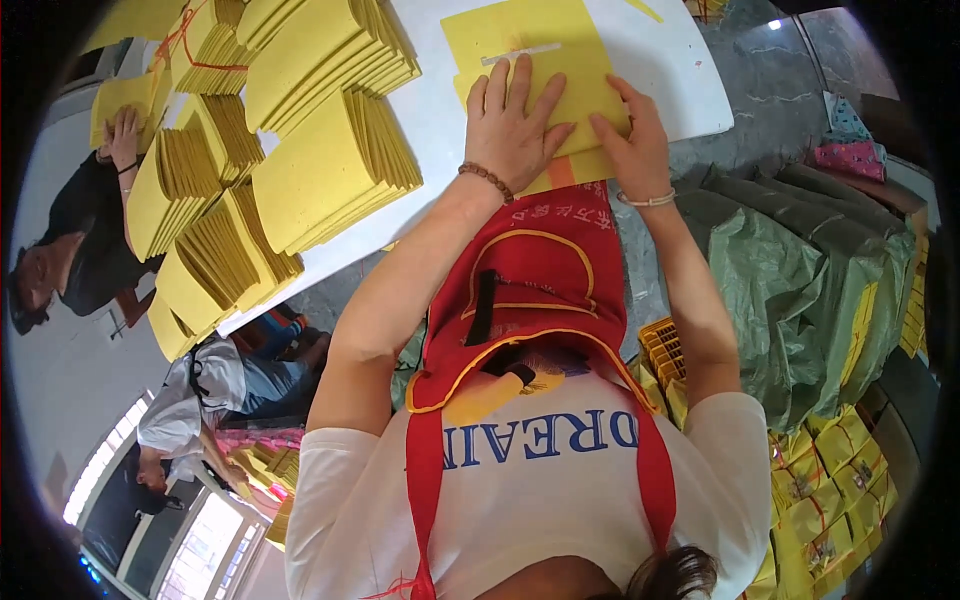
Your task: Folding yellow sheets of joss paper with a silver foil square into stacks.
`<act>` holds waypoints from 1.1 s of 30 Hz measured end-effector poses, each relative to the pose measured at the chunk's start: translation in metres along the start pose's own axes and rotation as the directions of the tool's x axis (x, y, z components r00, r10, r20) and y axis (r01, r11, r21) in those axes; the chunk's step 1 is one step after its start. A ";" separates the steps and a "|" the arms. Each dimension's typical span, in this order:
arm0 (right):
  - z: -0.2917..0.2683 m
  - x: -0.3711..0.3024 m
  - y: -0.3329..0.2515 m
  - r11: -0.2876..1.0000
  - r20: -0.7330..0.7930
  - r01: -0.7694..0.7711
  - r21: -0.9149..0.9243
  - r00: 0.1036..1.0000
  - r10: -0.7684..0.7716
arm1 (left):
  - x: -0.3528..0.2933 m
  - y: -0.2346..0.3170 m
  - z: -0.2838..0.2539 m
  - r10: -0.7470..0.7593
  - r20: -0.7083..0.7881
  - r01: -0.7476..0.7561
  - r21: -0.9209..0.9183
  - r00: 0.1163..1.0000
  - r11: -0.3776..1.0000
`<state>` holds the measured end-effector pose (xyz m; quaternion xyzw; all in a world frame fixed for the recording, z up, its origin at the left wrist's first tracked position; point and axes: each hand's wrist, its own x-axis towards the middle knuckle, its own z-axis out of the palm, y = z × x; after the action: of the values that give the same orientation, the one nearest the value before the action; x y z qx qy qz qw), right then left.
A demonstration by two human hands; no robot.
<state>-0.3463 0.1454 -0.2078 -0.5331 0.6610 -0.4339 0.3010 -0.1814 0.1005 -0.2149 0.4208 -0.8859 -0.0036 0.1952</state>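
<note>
A yellow paper sheet lies folded over on the white tabletop near its front edge, with another yellow layer reaching out beyond it. A narrow pale strip shows along the fold's far edge. My left hand presses flat on the folded sheet, its fingers spread. At the sheet's right edge, my right hand rests with thumb and forefinger apart, the thumb on the paper. An orange band shows on the paper at the table edge, close to my red apron.
Stacks of folded yellow paper cover the left of the white table. Green plastic-covered bundles stand at my right, above tied yellow bundles. Another person handles yellow paper at far left; a second person works behind.
</note>
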 end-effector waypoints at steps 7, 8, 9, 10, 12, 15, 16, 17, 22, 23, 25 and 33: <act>0.020 -0.026 -0.018 0.709 0.178 0.450 -0.544 0.887 -0.426 | 0.000 0.000 0.002 -0.009 0.077 0.003 0.079 0.997 0.997; 0.024 -0.028 -0.015 0.704 0.223 0.457 -0.544 0.887 -0.404 | 0.000 0.000 0.004 -0.007 0.078 0.001 0.077 0.997 0.997; 0.027 -0.030 -0.011 0.699 0.268 0.465 -0.544 0.885 -0.380 | -0.001 -0.001 0.007 -0.014 0.067 0.007 0.098 0.998 0.995; 0.029 -0.031 -0.008 0.698 0.269 0.464 -0.545 0.886 -0.379 | 0.000 -0.002 0.007 -0.022 0.056 0.015 0.121 0.998 0.993; 0.030 -0.031 -0.002 0.702 0.265 0.456 -0.546 0.890 -0.372 | -0.001 -0.001 0.006 -0.016 0.038 0.014 0.076 0.999 0.997; 0.031 -0.031 -0.001 0.699 0.264 0.446 -0.559 0.895 -0.360 | -0.002 -0.005 0.007 -0.015 -0.019 0.015 -0.017 1.000 1.000; 0.032 -0.031 -0.001 0.696 0.266 0.450 -0.560 0.893 -0.363 | -0.002 -0.007 0.007 -0.021 -0.056 0.018 -0.060 0.998 0.998; 0.033 -0.032 0.000 0.694 0.261 0.444 -0.566 0.896 -0.360 | -0.002 -0.007 0.007 -0.024 -0.059 0.021 -0.060 0.998 0.998; 0.036 -0.032 -0.003 0.636 0.267 0.454 -0.624 0.889 -0.372 | -0.006 -0.015 0.008 -0.104 -0.110 0.062 -0.335 0.988 0.940; 0.037 -0.032 -0.004 0.612 0.275 0.458 -0.645 0.886 -0.374 | -0.008 -0.018 0.007 -0.105 -0.113 0.062 -0.334 0.988 0.941; 0.038 -0.032 -0.004 0.586 0.281 0.461 -0.666 0.883 -0.376 | -0.012 -0.024 0.001 -0.032 -0.105 -0.013 -0.406 0.994 0.914; 0.036 -0.031 -0.003 0.598 0.283 0.465 -0.653 0.882 -0.377 | -0.050 -0.020 -0.022 0.036 0.045 -0.026 -0.212 0.998 0.977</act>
<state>-0.3059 0.1662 -0.2234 -0.7712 0.6120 -0.1753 0.0007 -0.1304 0.1287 -0.2155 0.3835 -0.8915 -0.1052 0.2171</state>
